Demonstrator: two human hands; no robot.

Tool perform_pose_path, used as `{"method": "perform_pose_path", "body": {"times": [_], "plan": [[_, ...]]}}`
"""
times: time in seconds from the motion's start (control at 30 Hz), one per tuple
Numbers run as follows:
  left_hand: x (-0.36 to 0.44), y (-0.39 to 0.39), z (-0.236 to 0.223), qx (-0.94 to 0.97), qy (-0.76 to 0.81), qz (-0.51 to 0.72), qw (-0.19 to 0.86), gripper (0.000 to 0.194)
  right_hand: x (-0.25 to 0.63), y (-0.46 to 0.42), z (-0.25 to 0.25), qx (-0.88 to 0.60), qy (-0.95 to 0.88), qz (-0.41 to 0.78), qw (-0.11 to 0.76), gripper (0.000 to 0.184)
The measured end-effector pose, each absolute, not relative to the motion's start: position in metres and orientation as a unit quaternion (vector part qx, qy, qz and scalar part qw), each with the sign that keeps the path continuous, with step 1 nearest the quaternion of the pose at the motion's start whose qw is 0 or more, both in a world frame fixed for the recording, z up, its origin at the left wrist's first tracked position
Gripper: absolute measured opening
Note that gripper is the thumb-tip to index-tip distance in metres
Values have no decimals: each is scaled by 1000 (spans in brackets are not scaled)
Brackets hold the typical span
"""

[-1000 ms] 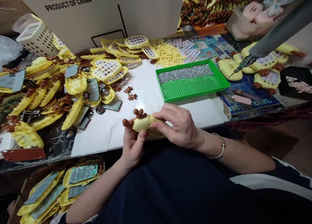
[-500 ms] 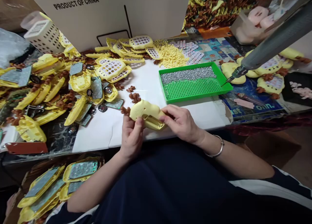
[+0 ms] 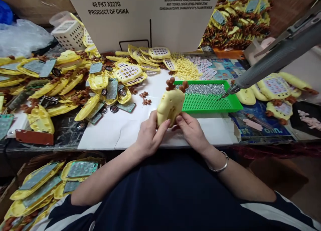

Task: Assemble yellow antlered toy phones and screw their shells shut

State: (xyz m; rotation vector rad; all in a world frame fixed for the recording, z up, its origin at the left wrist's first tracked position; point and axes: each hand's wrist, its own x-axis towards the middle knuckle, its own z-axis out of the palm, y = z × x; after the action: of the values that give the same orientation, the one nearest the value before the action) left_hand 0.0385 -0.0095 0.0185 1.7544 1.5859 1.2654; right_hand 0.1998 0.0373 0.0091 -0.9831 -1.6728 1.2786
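Observation:
Both of my hands are closed on a pale yellow plastic toy casing (image 3: 171,104), held upright over the white sheet, its brown antlers at the top. My left hand (image 3: 151,132) wraps round its left side and bottom, thumb on the face turned toward me. At the lower right edge, my right hand (image 3: 192,130) grips with thumb and bent fingers. An opening shows low in the casing's face, partly covered by the fingers. Just behind the casing is a green tray (image 3: 210,108) with small silver screws (image 3: 205,89).
A grey electric screwdriver (image 3: 265,62) slants in from the right, tip over the tray. Open yellow shells with circuit boards and speakers (image 3: 110,90) crowd the left. Yellow button pieces (image 3: 187,68) lie behind the tray. Assembled toys (image 3: 273,87) are at right. A printed carton (image 3: 142,21) stands behind.
The casing has been turned from lying sideways to upright, antlers up, and moved right and slightly up in view. Both hands still hold it. The camera view has shifted too.

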Motion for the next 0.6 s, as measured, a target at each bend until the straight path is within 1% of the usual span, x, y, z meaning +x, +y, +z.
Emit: {"method": "perform_pose_path", "body": {"times": [0.07,0.13,0.17,0.23,0.3,0.37,0.47,0.6], "plan": [[30,-13,24,693,568,422,139,18,213,36,24,-367,-780,294,412,29],[22,-18,30,749,548,369,59,21,223,36,41,-300,-839,69,449,16],[19,-20,32,770,537,343,32,23,225,36,49,-265,-855,-13,447,18],[15,-24,35,800,518,301,-3,25,224,36,61,-216,-886,-99,399,30],[12,-27,35,817,500,285,-7,25,220,38,64,-188,-918,-97,337,29],[11,-30,33,831,472,294,17,25,216,39,60,-179,-935,-43,303,29],[9,-33,27,833,445,323,70,26,214,39,47,-191,-935,45,295,34],[11,-39,18,813,457,339,122,26,212,32,32,-211,-919,106,315,31]]}}
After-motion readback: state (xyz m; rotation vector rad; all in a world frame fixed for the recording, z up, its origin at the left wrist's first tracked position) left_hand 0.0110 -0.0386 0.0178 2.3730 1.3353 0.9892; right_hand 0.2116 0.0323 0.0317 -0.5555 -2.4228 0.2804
